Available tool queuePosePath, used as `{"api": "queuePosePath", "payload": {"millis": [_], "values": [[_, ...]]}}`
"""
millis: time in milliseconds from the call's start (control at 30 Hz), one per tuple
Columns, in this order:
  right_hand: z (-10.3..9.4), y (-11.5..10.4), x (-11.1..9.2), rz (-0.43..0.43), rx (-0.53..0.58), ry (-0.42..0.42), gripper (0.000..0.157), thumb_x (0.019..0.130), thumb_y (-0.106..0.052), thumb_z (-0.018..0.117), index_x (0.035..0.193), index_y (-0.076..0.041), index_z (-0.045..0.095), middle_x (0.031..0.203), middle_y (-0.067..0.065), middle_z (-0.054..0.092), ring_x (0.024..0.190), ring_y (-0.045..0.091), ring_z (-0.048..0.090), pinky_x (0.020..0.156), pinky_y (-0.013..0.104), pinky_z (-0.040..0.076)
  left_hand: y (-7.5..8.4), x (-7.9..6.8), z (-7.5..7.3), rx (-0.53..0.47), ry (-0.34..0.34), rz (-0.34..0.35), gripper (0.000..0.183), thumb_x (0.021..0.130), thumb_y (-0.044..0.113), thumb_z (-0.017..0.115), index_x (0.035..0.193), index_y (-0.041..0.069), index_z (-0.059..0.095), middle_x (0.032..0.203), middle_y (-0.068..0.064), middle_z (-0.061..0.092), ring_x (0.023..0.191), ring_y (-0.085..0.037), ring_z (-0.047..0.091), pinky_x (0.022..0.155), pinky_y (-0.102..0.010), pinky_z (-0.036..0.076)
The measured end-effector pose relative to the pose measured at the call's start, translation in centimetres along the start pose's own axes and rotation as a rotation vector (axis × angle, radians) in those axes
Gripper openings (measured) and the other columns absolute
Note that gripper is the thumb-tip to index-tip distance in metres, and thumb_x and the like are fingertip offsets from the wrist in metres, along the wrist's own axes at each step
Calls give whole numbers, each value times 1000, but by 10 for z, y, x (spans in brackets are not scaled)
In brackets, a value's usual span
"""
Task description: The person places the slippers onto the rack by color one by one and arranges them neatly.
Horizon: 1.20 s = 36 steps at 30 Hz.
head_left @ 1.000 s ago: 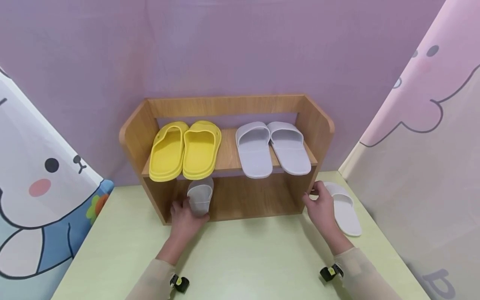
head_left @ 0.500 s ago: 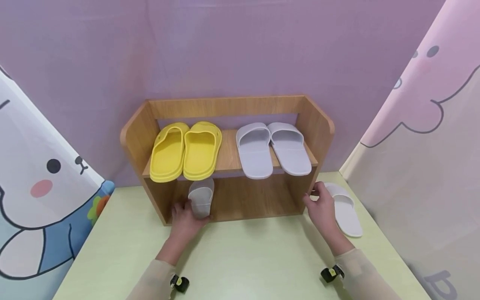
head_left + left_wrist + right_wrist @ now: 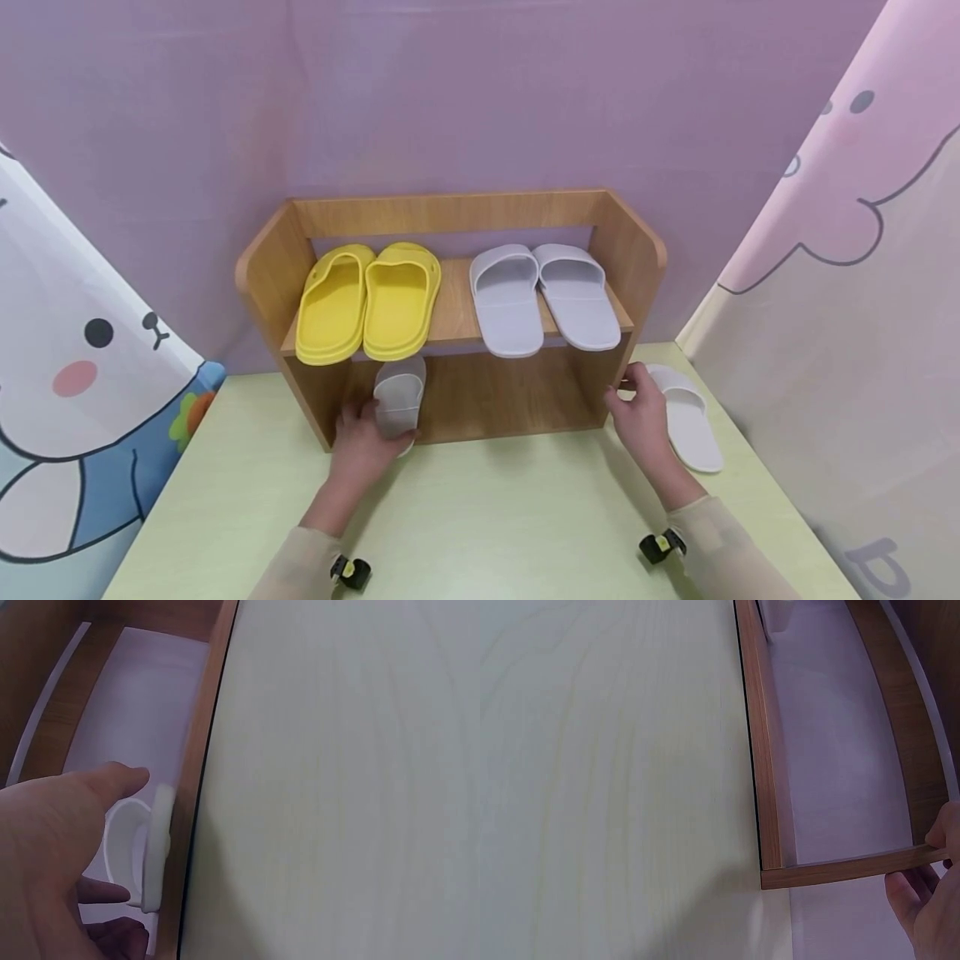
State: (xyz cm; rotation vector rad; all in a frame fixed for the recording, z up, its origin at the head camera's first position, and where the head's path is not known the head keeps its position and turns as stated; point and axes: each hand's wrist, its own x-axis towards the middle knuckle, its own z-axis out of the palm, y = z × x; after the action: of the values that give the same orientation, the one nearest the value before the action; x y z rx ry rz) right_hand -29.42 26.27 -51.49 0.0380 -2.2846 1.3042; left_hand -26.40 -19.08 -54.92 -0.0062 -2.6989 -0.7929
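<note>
A white slipper (image 3: 397,400) lies toe inward on the lower shelf of a wooden shoe rack (image 3: 517,400), under the yellow pair. My left hand (image 3: 363,446) is at its heel, thumb on one side and fingers on the other. In the left wrist view, the thumb looks clear of the slipper (image 3: 156,847), and the fingers are loosely bent beside it. My right hand (image 3: 641,412) pinches the front edge of the rack's right side panel (image 3: 840,870). Another white slipper (image 3: 690,425) lies on the table just beyond that hand.
Yellow clogs (image 3: 367,308) stand at the left of the upper shelf, and a pair of pale lilac slippers (image 3: 510,308) at its right. A purple backdrop (image 3: 450,100) hangs behind, with printed cloths on both sides. The pale green table (image 3: 502,517) extends in front.
My left hand has shifted slightly left and back toward me, uncovering more of the slipper's heel. My right hand has stayed on the side panel.
</note>
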Motion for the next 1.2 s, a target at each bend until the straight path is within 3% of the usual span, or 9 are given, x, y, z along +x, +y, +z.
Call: {"api": "queuePosePath", "payload": {"millis": [233,400,567,767,967,1200], "values": [[0,-1,0,13,6,-11,20,94,5,70,112,-1,64,112,19,73,107,39,72,69,15,57,5,0,-12,8,-22,-22,84,88,43,90,145,-10,55,138,-37,50,126,-57,53,97,-71,55],[1,-1,0,9,11,-12,20,94,5,70,112,-1,64,113,19,73,107,40,72,69,16,57,3,-1,-19,-84,-4,-29,70,91,35,89,140,-7,62,136,-29,59,122,-49,62,98,-65,57],[1,0,0,13,14,-16,20,95,5,70,112,-1,64,113,20,74,107,40,72,70,15,57,0,-5,-31,-197,92,-54,42,94,22,84,128,0,73,120,-16,72,107,-33,71,90,-53,59],[1,-1,0,11,19,-17,20,95,5,69,113,-1,64,114,21,73,109,40,72,70,15,57,-8,-13,-49,-226,189,-75,18,94,12,81,112,8,78,101,-6,79,91,-25,74,79,-39,60],[1,-1,0,10,29,-20,20,96,5,69,114,0,64,115,21,73,109,40,72,71,15,57,-18,-22,-58,-229,260,-85,7,94,8,78,99,13,78,88,0,76,81,-17,68,67,-19,51],[0,0,0,10,34,-19,20,95,6,69,113,0,63,115,21,73,108,40,72,70,15,58,-32,-28,-65,-256,375,-150,13,95,13,79,86,16,70,79,2,70,73,-10,62,62,-18,44]]}}
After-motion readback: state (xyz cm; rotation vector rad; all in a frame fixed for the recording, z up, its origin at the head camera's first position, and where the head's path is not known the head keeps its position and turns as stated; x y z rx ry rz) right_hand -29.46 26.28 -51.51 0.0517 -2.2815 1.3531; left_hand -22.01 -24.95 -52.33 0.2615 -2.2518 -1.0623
